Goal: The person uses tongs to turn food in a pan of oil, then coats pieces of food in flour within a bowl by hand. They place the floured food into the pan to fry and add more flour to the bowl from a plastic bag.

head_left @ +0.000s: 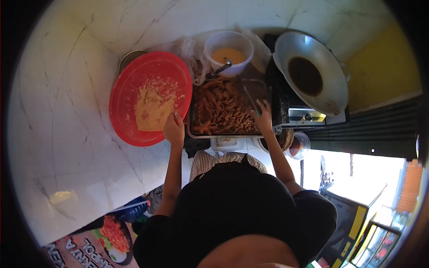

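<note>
- Reference: I take clock directions from the wearer's torso, 12 straight ahead.
- Left hand (174, 130): at 11 o'clock, fingers curled at the near rim of the red basin (117, 105); I cannot tell whether it grips.
- Right hand (263, 119): at 12 to 1 o'clock, fingers spread, grasping nothing I can see, by the right side of the tray (241, 135).
- Position: brown food pieces (221, 107) fill the tray at 12; pale flour (154, 107) lies in the basin.
- Hazard: the basin looks tilted; a push on its rim could spill flour.
- Hazard: a sleeve or elbow drifting to 1 o'clock could strike the wok (330, 62) and slop its dark liquid.
- Surface: I see little bare counter; marble-patterned cladding (71, 89) spans 9 to 12.
- Room: a bright opening (348, 172) at 3.
</note>
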`<state>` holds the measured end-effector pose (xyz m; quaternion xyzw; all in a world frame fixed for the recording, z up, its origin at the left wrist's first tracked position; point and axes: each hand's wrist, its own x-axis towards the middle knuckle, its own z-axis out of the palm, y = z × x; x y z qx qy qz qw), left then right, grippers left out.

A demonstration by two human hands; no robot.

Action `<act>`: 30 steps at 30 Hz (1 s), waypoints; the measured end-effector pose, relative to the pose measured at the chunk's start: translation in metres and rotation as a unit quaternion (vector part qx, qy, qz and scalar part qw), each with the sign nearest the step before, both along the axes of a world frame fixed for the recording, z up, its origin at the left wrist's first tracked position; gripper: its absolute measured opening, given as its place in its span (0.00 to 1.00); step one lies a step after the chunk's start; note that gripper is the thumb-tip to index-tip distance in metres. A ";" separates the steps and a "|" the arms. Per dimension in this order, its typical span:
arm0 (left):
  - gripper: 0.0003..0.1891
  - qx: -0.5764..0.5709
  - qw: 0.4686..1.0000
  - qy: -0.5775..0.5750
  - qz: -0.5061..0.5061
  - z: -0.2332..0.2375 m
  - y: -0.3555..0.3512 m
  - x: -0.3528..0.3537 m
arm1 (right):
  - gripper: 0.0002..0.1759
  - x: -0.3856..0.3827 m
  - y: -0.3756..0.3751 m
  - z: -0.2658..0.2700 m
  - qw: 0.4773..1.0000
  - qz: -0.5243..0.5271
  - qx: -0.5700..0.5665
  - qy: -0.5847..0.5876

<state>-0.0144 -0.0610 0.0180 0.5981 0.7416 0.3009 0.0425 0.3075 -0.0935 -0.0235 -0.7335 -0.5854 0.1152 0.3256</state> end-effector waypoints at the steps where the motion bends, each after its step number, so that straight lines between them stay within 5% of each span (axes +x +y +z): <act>1: 0.14 0.005 1.000 0.006 0.000 0.000 0.000 -0.001 | 0.23 -0.012 0.003 0.014 0.999 0.038 0.033 0.014; 5: 0.13 -0.026 0.999 -0.039 0.008 -0.001 0.000 -0.012 | 0.13 -0.072 0.019 0.050 0.985 0.101 0.034 0.136; 8: 0.12 0.016 0.980 -0.187 -0.072 0.002 0.001 -0.024 | 0.08 -0.124 0.035 0.056 0.950 0.162 -0.014 0.266; 10: 0.14 -0.013 0.904 -0.402 -0.146 0.002 0.002 -0.039 | 0.08 -0.160 0.049 0.059 0.922 0.202 -0.039 0.327; 12: 0.14 -0.016 0.889 -0.436 -0.138 0.001 0.003 -0.064 | 0.08 -0.197 0.067 0.065 0.889 0.235 -0.062 0.388; 15: 0.14 -0.018 0.891 -0.437 -0.122 -0.004 0.001 -0.115 | 0.08 -0.249 0.108 0.066 0.877 0.270 -0.143 0.371; 17: 0.13 0.009 0.919 -0.385 -0.086 -0.012 -0.001 -0.156 | 0.09 -0.279 0.145 0.042 0.909 0.369 -0.135 0.136; 22: 0.12 -0.023 0.873 -0.485 -0.047 -0.015 0.009 -0.227 | 0.15 -0.344 0.228 -0.075 0.905 0.381 -0.172 -0.076; 26: 0.13 -0.024 0.878 -0.474 -0.065 -0.014 0.045 -0.245 | 0.18 -0.372 0.230 -0.078 0.932 0.326 -0.068 -0.144; 30: 0.18 -0.214 0.926 -0.307 -0.048 -0.054 0.107 -0.248 | 0.21 -0.371 0.238 -0.083 0.926 0.285 -0.215 -0.124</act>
